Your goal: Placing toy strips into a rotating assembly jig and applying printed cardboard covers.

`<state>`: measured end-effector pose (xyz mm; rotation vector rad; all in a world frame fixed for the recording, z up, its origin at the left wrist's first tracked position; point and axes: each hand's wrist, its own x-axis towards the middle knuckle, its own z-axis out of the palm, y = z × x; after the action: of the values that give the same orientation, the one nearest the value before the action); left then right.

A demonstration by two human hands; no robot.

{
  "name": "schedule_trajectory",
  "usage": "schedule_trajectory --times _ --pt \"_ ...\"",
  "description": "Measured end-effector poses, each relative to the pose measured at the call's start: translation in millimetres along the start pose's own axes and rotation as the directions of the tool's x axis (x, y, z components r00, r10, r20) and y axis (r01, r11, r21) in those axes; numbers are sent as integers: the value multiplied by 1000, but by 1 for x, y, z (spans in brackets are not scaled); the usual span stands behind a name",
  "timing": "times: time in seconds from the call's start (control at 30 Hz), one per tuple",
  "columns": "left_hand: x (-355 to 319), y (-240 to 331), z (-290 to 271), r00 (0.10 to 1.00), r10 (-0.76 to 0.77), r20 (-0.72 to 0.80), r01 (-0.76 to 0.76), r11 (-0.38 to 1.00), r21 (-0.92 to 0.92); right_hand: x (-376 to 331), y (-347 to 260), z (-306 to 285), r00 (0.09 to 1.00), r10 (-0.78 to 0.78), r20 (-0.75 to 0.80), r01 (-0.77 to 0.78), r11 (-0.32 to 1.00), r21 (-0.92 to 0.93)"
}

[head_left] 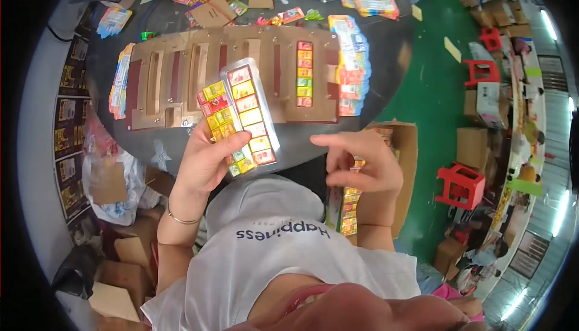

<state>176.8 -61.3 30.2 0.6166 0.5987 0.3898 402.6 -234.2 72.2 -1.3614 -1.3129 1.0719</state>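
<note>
My left hand [208, 156] is closed around a clear plastic blister strip [252, 111] with a column of small red, yellow and white printed squares. Beside it, in the same grip, is another strip of small yellow, red and green packets [218, 114]; my thumb presses across the front. To the right, above the edge of my lap, hovers my right hand [365, 159], its index finger stretched left and thumb apart, with nothing seen between them. Beyond both hands lies a brown slotted board [235, 47]. One slot near its right end holds a column of small coloured packets [304, 74].
Colourful printed cards are stacked at the board's right [350, 65] and left ends. Loose packets and cardboard pieces [214, 12] litter the far side of the dark round table [386, 89]. A cardboard box [407, 180] with packet strips stands by my right arm; red stools [461, 186] are farther right.
</note>
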Motion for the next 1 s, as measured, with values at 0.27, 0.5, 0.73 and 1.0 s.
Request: schedule_trajectory --times 0.27,0.5,0.73,1.0 --pt "13 -12 2 996 37 -77 -31 996 79 19 41 35 934 224 -278 -142 948 286" --pt "6 -18 -8 980 190 -63 -162 938 307 55 40 69 934 202 -294 -189 979 70" --pt "-15 6 -32 994 93 -58 -91 995 32 87 44 76 938 275 -213 -210 936 284" --pt "-21 33 -63 985 162 -58 -169 974 -153 153 63 54 863 211 -459 -387 860 -333"
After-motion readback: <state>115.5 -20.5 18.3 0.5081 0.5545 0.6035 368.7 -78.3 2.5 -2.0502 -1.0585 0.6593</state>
